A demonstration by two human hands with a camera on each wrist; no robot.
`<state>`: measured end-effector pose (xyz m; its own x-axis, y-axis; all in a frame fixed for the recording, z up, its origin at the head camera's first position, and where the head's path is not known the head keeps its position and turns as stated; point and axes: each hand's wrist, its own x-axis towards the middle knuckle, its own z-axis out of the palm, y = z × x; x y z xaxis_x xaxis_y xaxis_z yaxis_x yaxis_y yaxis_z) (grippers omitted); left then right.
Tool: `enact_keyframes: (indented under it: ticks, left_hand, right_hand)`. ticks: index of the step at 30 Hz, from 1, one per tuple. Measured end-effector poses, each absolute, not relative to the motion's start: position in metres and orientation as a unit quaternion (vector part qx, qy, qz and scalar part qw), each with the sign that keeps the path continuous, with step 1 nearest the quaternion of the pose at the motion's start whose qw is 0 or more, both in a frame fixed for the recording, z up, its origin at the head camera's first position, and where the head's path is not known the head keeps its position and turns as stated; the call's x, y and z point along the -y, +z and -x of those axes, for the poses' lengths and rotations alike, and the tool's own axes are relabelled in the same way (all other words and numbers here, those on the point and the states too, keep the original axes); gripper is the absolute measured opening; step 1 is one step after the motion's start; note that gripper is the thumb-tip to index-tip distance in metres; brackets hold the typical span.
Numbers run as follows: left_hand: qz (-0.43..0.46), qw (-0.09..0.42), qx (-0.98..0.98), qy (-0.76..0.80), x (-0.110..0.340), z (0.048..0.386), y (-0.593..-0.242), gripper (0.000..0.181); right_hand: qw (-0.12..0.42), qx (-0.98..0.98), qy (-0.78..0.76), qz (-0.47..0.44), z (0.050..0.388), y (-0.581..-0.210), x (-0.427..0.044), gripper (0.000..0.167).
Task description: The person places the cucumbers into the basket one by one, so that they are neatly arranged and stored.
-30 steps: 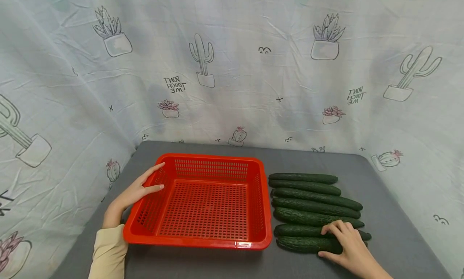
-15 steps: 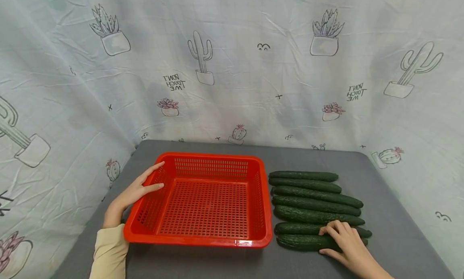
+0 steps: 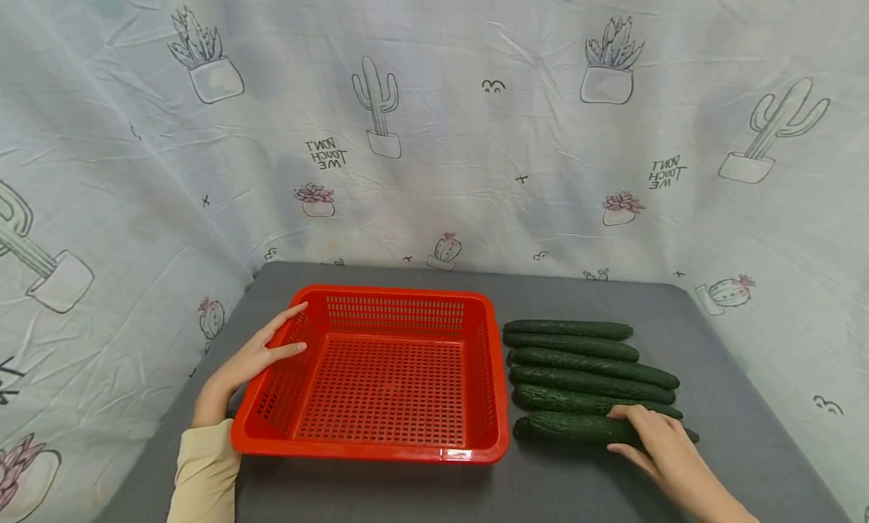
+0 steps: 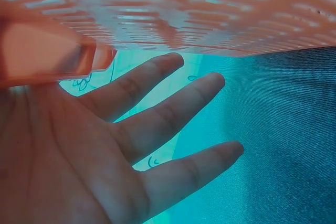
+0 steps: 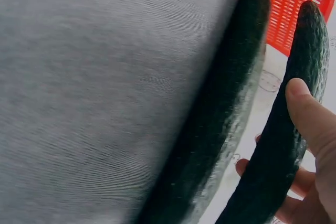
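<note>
My right hand grips a dark green cucumber between thumb and fingers; the right wrist view shows this cucumber raised beside another one lying on the grey cloth. Several more cucumbers lie side by side behind it. On the left, my left hand rests over the left rim of a red slotted basket, thumb and a finger over the edge. Three fingers of my left hand stretch out below the rim, beside the basket's outer wall. Nothing lies in the basket.
A grey cloth-covered table carries everything. A white curtain printed with cacti stands behind the table and along both sides. The basket's right wall stands close to the left ends of the cucumbers.
My right hand has lifted the nearest cucumber off the table and shifted it slightly away from me, over the one behind it. My left hand and the basket have stayed put.
</note>
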<state>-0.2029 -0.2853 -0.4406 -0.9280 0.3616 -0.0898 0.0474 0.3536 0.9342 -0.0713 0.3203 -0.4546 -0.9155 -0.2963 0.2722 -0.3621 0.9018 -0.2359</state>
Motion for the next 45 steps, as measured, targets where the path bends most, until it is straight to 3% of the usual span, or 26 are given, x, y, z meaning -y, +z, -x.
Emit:
enact_keyframes:
  ticks: [16, 29, 45]
  left_hand:
    - [-0.119, 0.148, -0.803, 0.565, 0.283, 0.202, -0.442, 0.066]
    - [-0.121, 0.142, -0.8, 0.57, 0.278, 0.203, -0.442, 0.063]
    - [-0.121, 0.123, -0.805, 0.567, 0.279, 0.206, -0.444, 0.062]
  right_hand:
    - [0.168, 0.946, 0.165, -0.222, 0.102, -0.423, -0.314, 0.043]
    - [0.191, 0.937, 0.143, -0.253, 0.139, -0.406, -0.281, 0.04]
    - [0.131, 0.939, 0.175, -0.266, 0.188, -0.384, -0.221, 0.039]
